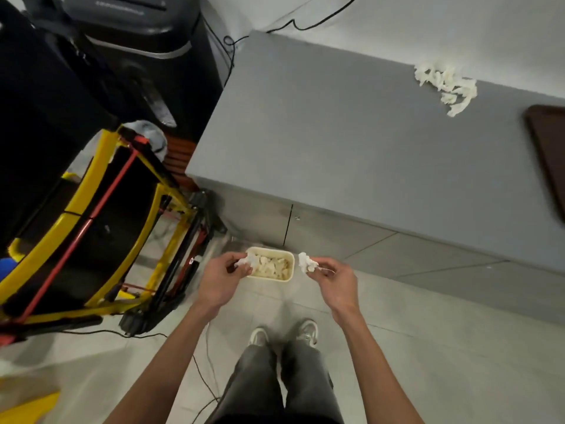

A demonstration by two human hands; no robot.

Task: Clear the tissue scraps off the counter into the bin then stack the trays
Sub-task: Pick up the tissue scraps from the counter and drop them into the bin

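We have both hands low in the middle of the frame, above the floor, each pinching a wad of tissue. Our left hand (221, 278) holds its scrap (248, 260) over the left end of the cream bin (270, 278). The bin stands on the floor at the foot of the grey desk (336, 142) and has pale scraps inside. Our right hand (333, 278) pinches a second scrap (305, 262) just past the bin's right end, not over the opening, so we judge it must come a little toward frame left before letting go. The bin's long axis runs left to right across the frame, between the two hands, and the left hand is nearer. A pile of tissue scraps (446, 85) lies on the desk at upper right, well apart from both hands. A dark brown tray (547, 154) lies at the right edge. The dark machine (137, 32) at upper left bears faint lettering we cannot read
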